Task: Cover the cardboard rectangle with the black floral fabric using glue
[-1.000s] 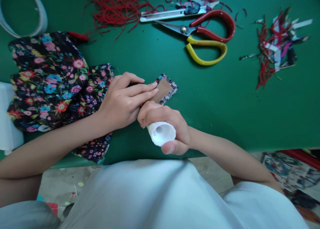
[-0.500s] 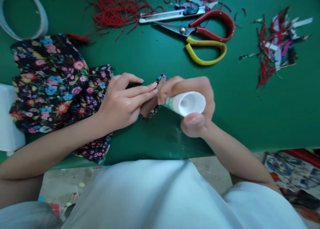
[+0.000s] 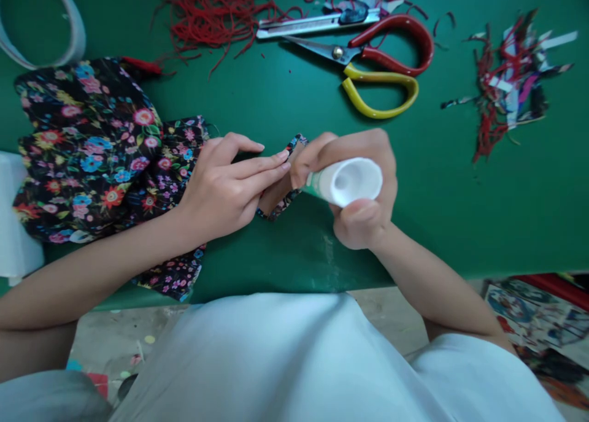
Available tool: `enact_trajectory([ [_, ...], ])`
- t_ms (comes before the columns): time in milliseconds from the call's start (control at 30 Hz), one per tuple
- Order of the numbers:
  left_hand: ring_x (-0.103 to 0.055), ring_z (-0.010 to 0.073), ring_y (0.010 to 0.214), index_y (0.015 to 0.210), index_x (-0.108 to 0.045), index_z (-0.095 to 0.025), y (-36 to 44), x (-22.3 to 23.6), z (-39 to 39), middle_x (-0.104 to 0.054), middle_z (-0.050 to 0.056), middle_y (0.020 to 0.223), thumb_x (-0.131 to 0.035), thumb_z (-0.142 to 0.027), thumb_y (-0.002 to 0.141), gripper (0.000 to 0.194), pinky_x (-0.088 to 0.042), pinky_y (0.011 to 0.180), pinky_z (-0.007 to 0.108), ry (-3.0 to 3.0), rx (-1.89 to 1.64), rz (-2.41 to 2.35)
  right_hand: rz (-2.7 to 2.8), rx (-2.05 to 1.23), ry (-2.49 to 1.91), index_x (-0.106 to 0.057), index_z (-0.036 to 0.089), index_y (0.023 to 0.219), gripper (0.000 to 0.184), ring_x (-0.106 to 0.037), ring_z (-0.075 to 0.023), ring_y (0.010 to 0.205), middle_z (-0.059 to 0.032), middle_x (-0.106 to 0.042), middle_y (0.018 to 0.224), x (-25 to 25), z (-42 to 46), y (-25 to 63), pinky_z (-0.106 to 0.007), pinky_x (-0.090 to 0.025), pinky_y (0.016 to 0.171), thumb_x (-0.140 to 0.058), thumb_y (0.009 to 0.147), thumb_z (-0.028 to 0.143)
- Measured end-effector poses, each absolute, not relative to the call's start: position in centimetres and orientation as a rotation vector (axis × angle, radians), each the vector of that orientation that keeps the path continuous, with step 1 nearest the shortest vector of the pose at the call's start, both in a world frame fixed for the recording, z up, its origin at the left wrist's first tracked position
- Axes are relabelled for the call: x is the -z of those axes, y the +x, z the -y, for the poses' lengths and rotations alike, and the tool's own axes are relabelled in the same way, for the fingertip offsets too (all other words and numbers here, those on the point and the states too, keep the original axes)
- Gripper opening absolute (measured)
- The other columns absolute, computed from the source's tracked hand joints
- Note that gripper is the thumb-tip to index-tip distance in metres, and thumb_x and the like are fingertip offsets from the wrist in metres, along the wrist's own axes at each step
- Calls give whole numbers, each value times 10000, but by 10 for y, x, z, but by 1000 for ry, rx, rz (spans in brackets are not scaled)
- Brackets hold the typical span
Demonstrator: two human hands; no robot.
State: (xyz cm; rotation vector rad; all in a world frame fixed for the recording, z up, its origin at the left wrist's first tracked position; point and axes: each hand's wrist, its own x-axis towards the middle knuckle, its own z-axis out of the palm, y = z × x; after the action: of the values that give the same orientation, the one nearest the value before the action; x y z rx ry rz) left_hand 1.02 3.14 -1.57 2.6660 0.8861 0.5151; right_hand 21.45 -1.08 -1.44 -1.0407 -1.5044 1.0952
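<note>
A small brown-faced piece edged in black floral fabric (image 3: pixel 278 195) lies on the green table between my hands. My left hand (image 3: pixel 227 186) rests palm down, fingers stretched out, with its fingertips on this piece's left side. My right hand (image 3: pixel 368 146) is closed around what looks like a white glue stick (image 3: pixel 352 183) with a green label. Its hollow base faces me, and its far end, tilted down to the piece, is hidden behind my fingers. Black floral cloth (image 3: pixel 92 152) lies gathered to the left, partly under my left forearm.
Scissors (image 3: pixel 338 53) with red and yellow handles lie beyond my hands beside a box cutter (image 3: pixel 317 24). Red threads (image 3: pixel 221 17) are heaped behind. Scraps (image 3: pixel 513 78) are piled at right. A tape roll (image 3: pixel 76 26) and white container (image 3: pixel 16 219) stand at left.
My right hand has tilted the glue stick slightly, its base moving a little up and to the right. My left hand and the fabric-edged piece stay in place.
</note>
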Motion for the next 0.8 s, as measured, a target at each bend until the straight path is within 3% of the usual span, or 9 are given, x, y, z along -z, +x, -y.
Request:
enact_trajectory([
  [133,-655,259,1075,1170,-720,-243,9,17,-31,-783,6,1063,-521,-233,962,288,-474,857,451,2677,-577,-850,1509,-1099,-758,-542,216,930,379,-579,-156,709,-18,-573,834,15,13,200,-380,-551,691,-461,957,585],
  [300,-648,231,1072,1192,-701,-271,10,18,-32,-763,-23,1164,-534,-319,988,268,-457,865,429,2627,-605,-868,1588,-1130,-687,-511,186,1000,363,-577,-144,814,-12,-569,882,14,20,189,-373,-539,793,-402,1013,532],
  [467,-614,228,1205,1284,-669,-313,6,19,-34,-708,-24,1293,-337,-491,1050,444,-460,1018,434,2408,-382,-916,1637,-1172,-608,-481,177,1002,369,-561,-131,852,-12,-549,892,11,26,182,-363,-523,857,-363,1033,526],
  [633,-607,227,1253,1370,-603,-294,-1,20,-38,-633,-14,1412,-381,-436,1052,413,-472,1050,424,2403,-356,-761,1692,-1209,-573,-469,179,1004,417,-552,-138,849,-31,-563,909,13,29,176,-359,-510,866,-316,1030,566],
  [800,-612,231,1222,1339,-626,-269,0,21,-37,-663,-3,1374,-432,-404,1043,379,-485,999,442,2488,-420,-774,1521,-1292,-454,-512,186,985,352,-578,-135,810,-21,-582,866,20,27,173,-312,-520,783,-472,977,536],
])
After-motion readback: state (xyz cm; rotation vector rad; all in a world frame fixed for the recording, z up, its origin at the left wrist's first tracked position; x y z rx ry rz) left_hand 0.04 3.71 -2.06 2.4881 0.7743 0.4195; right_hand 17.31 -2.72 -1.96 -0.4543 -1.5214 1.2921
